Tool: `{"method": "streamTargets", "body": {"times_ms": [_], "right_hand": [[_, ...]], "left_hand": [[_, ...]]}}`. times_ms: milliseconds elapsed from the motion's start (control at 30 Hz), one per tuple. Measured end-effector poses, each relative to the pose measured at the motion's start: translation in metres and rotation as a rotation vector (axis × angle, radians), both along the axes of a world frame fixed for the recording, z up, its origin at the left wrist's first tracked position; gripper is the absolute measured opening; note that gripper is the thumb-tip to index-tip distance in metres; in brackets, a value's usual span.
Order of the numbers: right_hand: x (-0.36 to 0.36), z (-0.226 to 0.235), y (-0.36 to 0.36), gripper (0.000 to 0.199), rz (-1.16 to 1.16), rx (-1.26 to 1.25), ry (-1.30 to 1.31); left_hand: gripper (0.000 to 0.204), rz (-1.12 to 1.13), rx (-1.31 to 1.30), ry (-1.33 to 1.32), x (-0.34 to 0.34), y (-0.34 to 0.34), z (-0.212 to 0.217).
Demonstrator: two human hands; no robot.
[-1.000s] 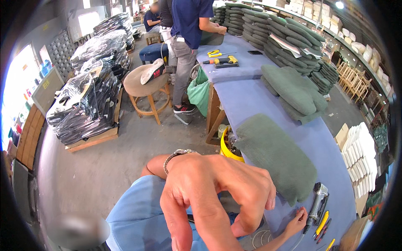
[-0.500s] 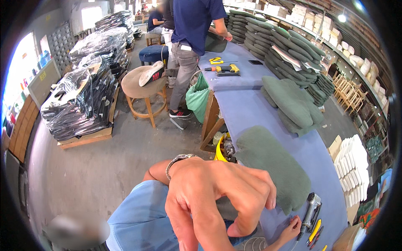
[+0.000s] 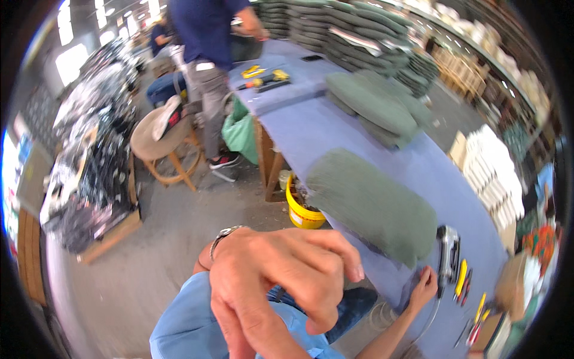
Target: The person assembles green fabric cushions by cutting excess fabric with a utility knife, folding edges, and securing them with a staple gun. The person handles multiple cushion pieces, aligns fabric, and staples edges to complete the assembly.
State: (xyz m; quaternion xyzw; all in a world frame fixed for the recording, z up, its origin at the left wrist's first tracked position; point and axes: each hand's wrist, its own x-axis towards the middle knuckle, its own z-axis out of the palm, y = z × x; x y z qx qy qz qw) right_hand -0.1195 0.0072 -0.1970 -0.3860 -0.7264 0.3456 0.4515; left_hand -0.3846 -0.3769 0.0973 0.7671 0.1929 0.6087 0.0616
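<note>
My left hand, with a metal bracelet at its wrist, is raised close in front of the view. Its fingers are bent and apart, and I see nothing held in them. My right hand rests at the near edge of the blue-covered table, its fingers loosely bent with nothing visible in them. Just right of it lies a silver and black air stapler with a hose. A dark green seat cushion lies flat beyond both hands, apart from them.
Yellow-handled cutters and other hand tools lie right of the stapler. More green cushions are stacked farther up the table. A yellow bucket stands beside the table. A co-worker stands at its far end, near a round stool.
The view has swung, so the table and cushion sit farther left and higher. My left hand's fingers have spread a little. My right hand stays by the stapler.
</note>
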Motion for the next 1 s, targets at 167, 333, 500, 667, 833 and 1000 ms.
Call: {"method": "streamTargets", "body": {"times_ms": [167, 333, 500, 667, 833, 1000], "right_hand": [[-0.005, 0.0, -0.004, 0.026, -0.024, -0.059, 0.049], [-0.004, 0.007, -0.01, 0.024, -0.035, -0.104, 0.064], [-0.002, 0.015, -0.01, 0.023, -0.04, -0.132, 0.059], [-0.003, 0.01, -0.01, 0.023, -0.031, -0.131, 0.121], [-0.004, 0.01, -0.01, 0.023, -0.03, -0.116, 0.073], [-0.006, 0.016, -0.017, 0.022, -0.051, -0.1, 0.044]], "left_hand": [[0.024, -0.019, -0.063, -0.019, 0.009, 0.03, 0.001], [0.021, -0.036, -0.09, 0.033, 0.007, 0.049, 0.002], [0.021, -0.055, -0.04, -0.023, 0.01, 0.056, -0.007], [0.021, -0.09, -0.027, 0.028, 0.011, 0.06, -0.002], [0.023, -0.053, -0.068, 0.05, 0.008, 0.052, -0.001], [0.024, -0.077, -0.098, 0.009, 0.007, 0.047, 0.001]]}}
